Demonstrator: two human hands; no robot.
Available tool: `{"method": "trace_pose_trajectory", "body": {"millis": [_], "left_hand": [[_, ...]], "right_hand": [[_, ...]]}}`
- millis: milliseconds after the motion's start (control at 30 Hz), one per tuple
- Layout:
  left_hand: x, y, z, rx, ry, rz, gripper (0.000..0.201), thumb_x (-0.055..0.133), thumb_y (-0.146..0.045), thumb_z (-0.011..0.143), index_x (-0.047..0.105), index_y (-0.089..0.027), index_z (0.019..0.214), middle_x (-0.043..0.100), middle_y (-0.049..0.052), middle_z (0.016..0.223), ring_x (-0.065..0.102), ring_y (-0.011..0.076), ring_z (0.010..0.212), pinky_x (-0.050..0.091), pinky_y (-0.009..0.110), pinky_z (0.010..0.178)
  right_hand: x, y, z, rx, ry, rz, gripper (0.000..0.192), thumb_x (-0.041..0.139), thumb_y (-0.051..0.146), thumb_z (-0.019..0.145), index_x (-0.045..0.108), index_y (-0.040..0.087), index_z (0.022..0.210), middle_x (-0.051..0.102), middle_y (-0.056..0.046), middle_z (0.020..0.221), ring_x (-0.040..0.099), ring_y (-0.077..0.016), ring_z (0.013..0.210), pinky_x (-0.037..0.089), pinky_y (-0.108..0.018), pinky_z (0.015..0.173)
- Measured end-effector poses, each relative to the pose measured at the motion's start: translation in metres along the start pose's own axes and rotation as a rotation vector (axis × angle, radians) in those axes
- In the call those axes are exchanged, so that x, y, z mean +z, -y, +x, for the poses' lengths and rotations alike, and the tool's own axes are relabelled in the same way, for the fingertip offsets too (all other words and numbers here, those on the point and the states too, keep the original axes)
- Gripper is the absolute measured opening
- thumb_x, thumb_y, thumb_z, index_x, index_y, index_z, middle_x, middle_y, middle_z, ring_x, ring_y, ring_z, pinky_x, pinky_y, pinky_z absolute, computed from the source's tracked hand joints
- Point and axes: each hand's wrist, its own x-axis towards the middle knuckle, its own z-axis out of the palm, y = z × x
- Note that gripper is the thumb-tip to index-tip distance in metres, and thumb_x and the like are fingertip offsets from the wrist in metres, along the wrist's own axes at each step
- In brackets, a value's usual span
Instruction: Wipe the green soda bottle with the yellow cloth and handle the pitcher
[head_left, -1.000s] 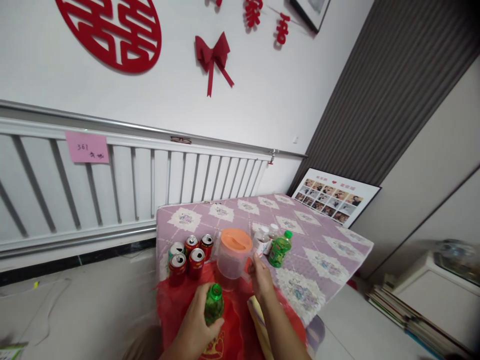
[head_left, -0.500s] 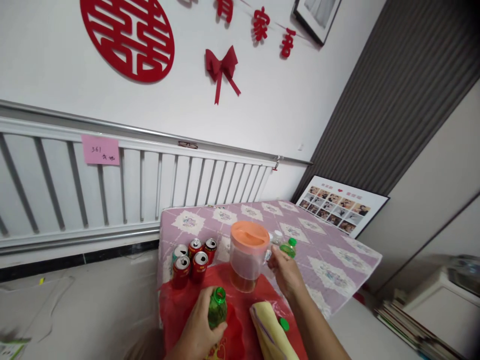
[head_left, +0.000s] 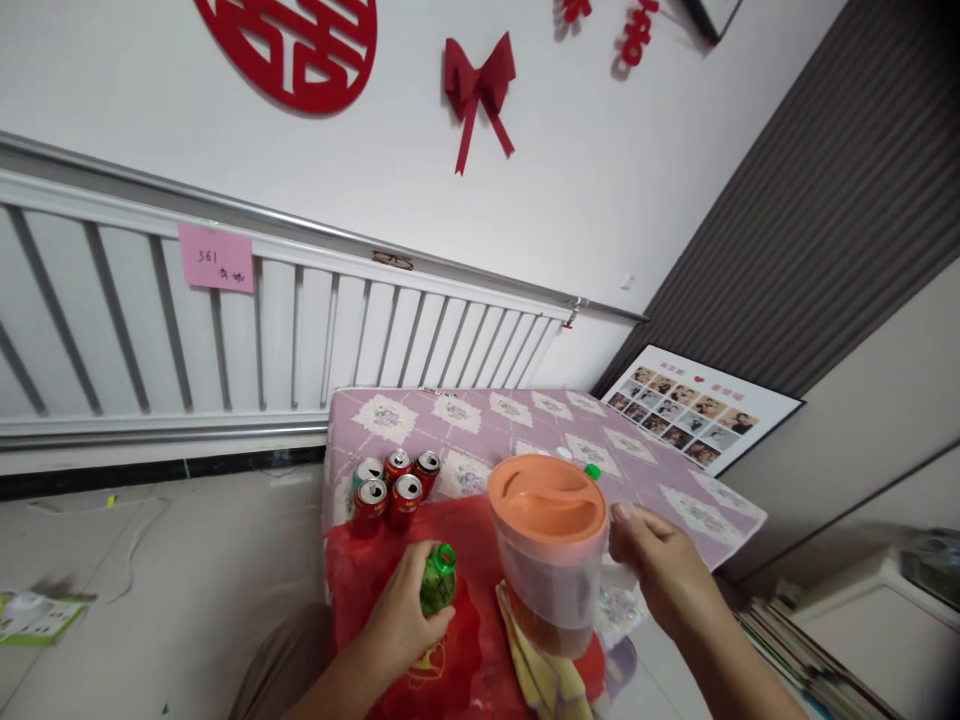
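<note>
Head view: left hand (head_left: 401,625) grips a green bottle (head_left: 437,580); right hand (head_left: 660,575) grips the orange-lidded pitcher (head_left: 551,555), hiding bottles behind. Red cans (head_left: 394,485) at ten o'clock on the purple-clothed bench (head_left: 480,420), radiator (head_left: 262,330) beyond.

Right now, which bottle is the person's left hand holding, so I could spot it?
On the purple patterned table, find the red cloth at its near edge. The left hand grips a green bottle upright there; unlike the capped one behind the pitcher, it is open.

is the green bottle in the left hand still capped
No, the green bottle held by the left hand shows an open neck.
</note>
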Motion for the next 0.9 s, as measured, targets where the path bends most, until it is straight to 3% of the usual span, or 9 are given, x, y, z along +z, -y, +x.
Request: {"method": "trace_pose_trajectory", "body": {"millis": [200,367,633,900], "left_hand": [[-0.002,-0.004,0.001,0.008,0.014,0.015,0.068,0.068,-0.009,0.062,0.049,-0.017,0.126,0.058,0.014,0.127,0.056,0.0285,0.121,0.042,0.044,0.108],[-0.002,-0.004,0.001,0.006,0.014,-0.002,0.068,0.068,-0.008,0.062,0.048,-0.019,0.126,0.058,0.013,0.126,0.056,0.0276,0.119,0.043,0.044,0.106],[-0.003,-0.007,0.002,0.001,0.036,0.008,0.068,0.068,-0.007,0.061,0.047,-0.02,0.125,0.058,0.012,0.124,0.056,0.0276,0.117,0.043,0.043,0.105],[-0.006,-0.012,0.003,-0.015,0.05,0.02,0.069,0.068,-0.007,0.061,0.047,-0.016,0.126,0.057,0.014,0.125,0.055,0.0288,0.118,0.043,0.044,0.105]], "right_hand": [[-0.001,0.009,-0.012,-0.019,0.107,-0.194,0.053,0.062,0.068,0.068,0.042,0.023,0.049,0.032,0.005,0.051,0.028,-0.0113,0.05,0.024,-0.025,0.047],[0.001,0.012,-0.013,-0.058,0.18,-0.285,0.047,0.064,0.063,0.07,0.05,0.022,0.051,0.037,0.003,0.054,0.033,-0.0128,0.053,0.029,-0.025,0.049],[0.007,0.015,-0.008,-0.047,0.232,-0.351,0.045,0.069,0.063,0.065,0.057,0.021,0.052,0.045,0.002,0.054,0.04,-0.0141,0.053,0.033,-0.025,0.048],[0.016,0.022,-0.009,-0.074,0.273,-0.423,0.041,0.067,0.056,0.067,0.053,0.021,0.051,0.042,0.003,0.052,0.039,-0.0132,0.052,0.032,-0.025,0.047]]}}
